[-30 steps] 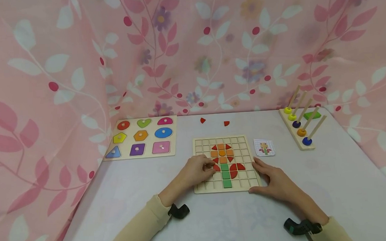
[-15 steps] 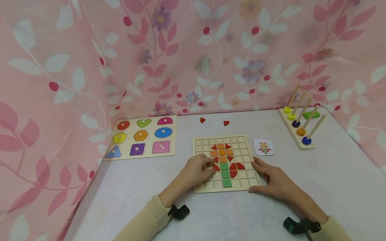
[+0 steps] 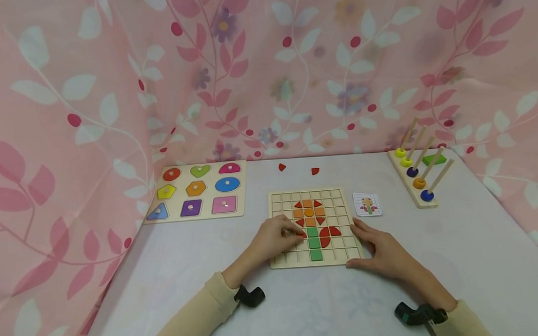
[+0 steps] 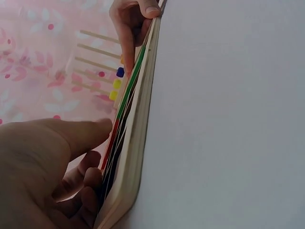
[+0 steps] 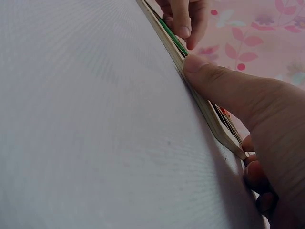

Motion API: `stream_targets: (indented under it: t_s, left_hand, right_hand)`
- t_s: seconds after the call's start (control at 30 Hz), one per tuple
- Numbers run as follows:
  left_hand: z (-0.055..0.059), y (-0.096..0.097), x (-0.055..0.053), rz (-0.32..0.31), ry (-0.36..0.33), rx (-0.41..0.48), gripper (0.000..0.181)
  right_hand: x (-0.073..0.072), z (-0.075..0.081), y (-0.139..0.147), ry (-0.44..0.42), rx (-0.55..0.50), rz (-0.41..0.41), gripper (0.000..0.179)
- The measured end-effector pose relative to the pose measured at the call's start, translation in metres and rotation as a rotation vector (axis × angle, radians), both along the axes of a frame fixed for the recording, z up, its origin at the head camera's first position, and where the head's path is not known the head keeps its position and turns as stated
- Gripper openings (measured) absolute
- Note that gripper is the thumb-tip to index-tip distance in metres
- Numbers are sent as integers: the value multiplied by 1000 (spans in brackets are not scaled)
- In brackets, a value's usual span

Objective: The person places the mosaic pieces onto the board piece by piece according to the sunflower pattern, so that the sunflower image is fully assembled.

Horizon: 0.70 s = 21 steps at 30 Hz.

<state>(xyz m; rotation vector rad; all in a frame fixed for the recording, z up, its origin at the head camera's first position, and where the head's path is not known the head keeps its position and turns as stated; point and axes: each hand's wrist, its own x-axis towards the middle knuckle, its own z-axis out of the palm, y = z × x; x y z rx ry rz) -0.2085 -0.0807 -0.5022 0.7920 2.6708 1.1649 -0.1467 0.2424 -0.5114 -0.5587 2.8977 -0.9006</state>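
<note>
A wooden grid board [image 3: 284, 259] lies flat on the table, bearing a flower made of orange squares [image 3: 307, 203], red pieces and green squares [image 3: 314, 243]. My left hand [image 3: 275, 235] reaches over its left side and pinches a red quarter-circle piece [image 3: 304, 234] just left of the top green square; fingers hide most of that piece. On the stem's other side lie red rounded pieces [image 3: 325, 237]. My right hand [image 3: 387, 250] holds the board's near right corner, with its thumb [image 5: 209, 76] against the front edge and its fingers along the right side.
A small pattern card [image 3: 367, 204] lies right of the board. Behind are two loose red pieces [image 3: 315, 171]. A knobbed shape puzzle [image 3: 247, 190] is at the back left. A peg stand [image 3: 430, 204] with beads and a green piece [image 3: 434, 159] stand at the right.
My left fingertips have shifted slightly right with the red quarter-circle piece, nearer the green column. The right hand stays on the board's corner.
</note>
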Motion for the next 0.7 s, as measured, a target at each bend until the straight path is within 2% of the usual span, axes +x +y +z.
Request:
stream_targets:
  t_s: [0.13,0.37,0.57,0.7]
  left_hand:
    - [0,1,2,16,3,11,6]
    - [4,-1,2,24,5,65,6]
    - [11,-7,5,51,-29,48,7]
    - [16,-10,6,65,-63,68,8]
  right_hand:
    - [0,0,0,3,-2,-1,109]
    - [0,-1,1,2,-12,0,109]
    - [1,-2,1,-11,-10,-8,110]
    - [0,-2,1,-4,-7,-6,110]
